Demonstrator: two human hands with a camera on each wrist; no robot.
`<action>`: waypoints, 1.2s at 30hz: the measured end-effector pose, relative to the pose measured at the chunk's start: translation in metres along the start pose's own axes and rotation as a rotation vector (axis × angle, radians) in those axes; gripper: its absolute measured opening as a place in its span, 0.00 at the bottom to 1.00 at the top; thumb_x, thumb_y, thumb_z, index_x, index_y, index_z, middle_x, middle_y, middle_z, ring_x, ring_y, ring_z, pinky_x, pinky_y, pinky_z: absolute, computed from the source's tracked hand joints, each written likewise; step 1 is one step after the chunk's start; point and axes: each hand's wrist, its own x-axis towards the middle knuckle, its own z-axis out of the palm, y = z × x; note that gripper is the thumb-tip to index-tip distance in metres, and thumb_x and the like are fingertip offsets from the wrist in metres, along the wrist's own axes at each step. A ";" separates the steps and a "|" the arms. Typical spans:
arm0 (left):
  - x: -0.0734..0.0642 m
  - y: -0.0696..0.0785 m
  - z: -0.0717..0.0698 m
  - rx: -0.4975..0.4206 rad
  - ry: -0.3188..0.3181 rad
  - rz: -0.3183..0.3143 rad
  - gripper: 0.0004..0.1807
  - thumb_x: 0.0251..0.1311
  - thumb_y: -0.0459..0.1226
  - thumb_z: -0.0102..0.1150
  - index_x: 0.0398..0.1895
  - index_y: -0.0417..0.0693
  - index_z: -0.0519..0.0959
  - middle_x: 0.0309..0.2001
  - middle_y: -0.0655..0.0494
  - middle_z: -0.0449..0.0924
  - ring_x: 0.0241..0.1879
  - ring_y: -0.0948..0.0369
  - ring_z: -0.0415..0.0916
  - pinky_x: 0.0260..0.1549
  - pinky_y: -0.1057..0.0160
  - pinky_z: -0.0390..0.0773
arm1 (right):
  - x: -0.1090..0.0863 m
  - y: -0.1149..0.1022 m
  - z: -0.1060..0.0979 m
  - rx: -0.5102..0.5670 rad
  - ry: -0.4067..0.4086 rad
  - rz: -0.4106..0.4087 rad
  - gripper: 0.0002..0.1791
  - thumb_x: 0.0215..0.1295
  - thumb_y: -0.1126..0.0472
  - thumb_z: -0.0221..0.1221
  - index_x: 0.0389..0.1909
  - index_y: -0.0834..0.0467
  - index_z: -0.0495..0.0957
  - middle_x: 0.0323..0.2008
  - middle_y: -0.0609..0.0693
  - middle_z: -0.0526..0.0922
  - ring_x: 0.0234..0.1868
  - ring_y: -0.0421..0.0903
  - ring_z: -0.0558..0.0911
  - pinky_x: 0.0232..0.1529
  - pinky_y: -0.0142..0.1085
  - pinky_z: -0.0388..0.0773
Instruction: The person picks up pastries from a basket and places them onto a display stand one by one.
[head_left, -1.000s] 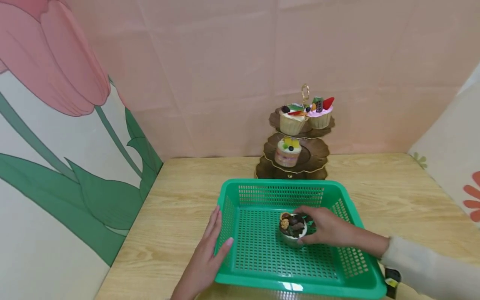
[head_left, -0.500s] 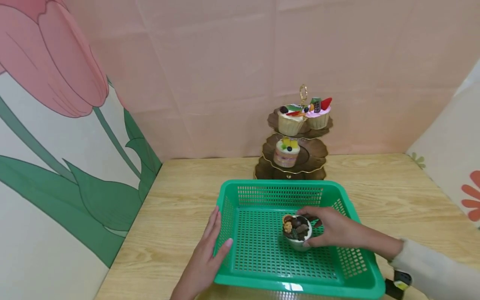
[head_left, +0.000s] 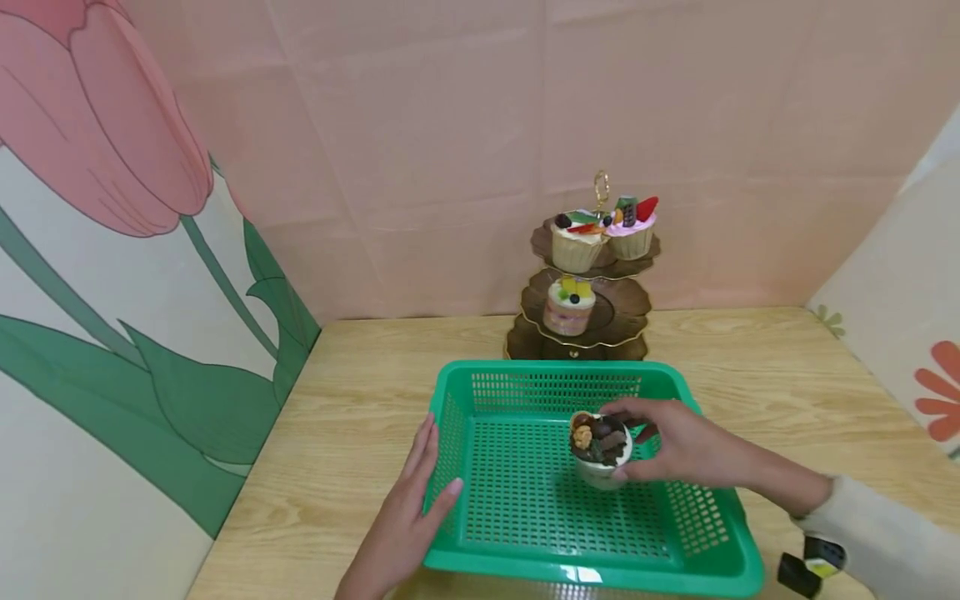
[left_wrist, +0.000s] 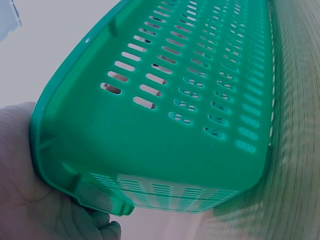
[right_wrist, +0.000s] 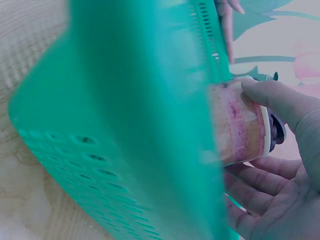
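Observation:
My right hand [head_left: 678, 442] holds a small dessert cup [head_left: 602, 450], thumb on the near side and fingers on the far side. Chocolate pieces, a walnut and white cream top it. The right wrist view shows layered pink and tan sides on the dessert cup [right_wrist: 237, 122]. It is over the inside of a green plastic basket [head_left: 555, 575], right of its middle. My left hand [head_left: 405, 508] rests at the basket's left rim, fingers straight along the outside and thumb over the edge. In the left wrist view, the left hand [left_wrist: 30, 185] touches the basket rim [left_wrist: 37, 120].
Behind the basket stands a brown tiered stand [head_left: 618, 312] with gold edges. Its top tier bears a white-topped cupcake [head_left: 576, 248] and a pink-topped cupcake [head_left: 632, 237]; a layered dessert [head_left: 568, 310] sits on the tier below. A pink cloth [head_left: 412, 167] hangs behind the wooden table [head_left: 360, 392].
My right hand has shifted right and slightly up in the head view with the dessert cup, whose shadow now shows on the basket floor. The left hand stays at the rim.

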 end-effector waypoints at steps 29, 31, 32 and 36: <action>0.001 0.000 -0.002 0.006 -0.006 0.001 0.44 0.74 0.61 0.45 0.83 0.56 0.42 0.82 0.68 0.31 0.79 0.63 0.34 0.73 0.44 0.50 | 0.011 -0.003 -0.049 -0.086 0.294 0.116 0.37 0.59 0.52 0.74 0.64 0.66 0.72 0.51 0.58 0.83 0.47 0.54 0.83 0.42 0.37 0.84; 0.001 0.000 -0.001 0.006 -0.005 -0.004 0.44 0.74 0.61 0.45 0.83 0.55 0.42 0.82 0.70 0.31 0.79 0.63 0.35 0.73 0.44 0.50 | 0.011 -0.001 -0.052 -0.106 0.307 0.109 0.37 0.60 0.52 0.74 0.64 0.65 0.73 0.51 0.58 0.83 0.48 0.53 0.83 0.45 0.39 0.83; 0.001 0.000 -0.001 0.007 -0.004 -0.004 0.44 0.74 0.61 0.45 0.83 0.55 0.42 0.82 0.70 0.31 0.79 0.63 0.35 0.73 0.44 0.50 | 0.011 -0.001 -0.054 -0.113 0.313 0.106 0.36 0.60 0.52 0.74 0.64 0.65 0.73 0.51 0.57 0.83 0.48 0.53 0.83 0.45 0.40 0.83; 0.000 0.001 -0.001 0.009 -0.002 -0.013 0.44 0.74 0.61 0.45 0.83 0.54 0.43 0.81 0.73 0.30 0.79 0.62 0.36 0.73 0.44 0.50 | 0.013 0.001 -0.060 -0.144 0.338 0.091 0.36 0.60 0.52 0.73 0.64 0.66 0.73 0.50 0.57 0.84 0.49 0.54 0.83 0.46 0.37 0.82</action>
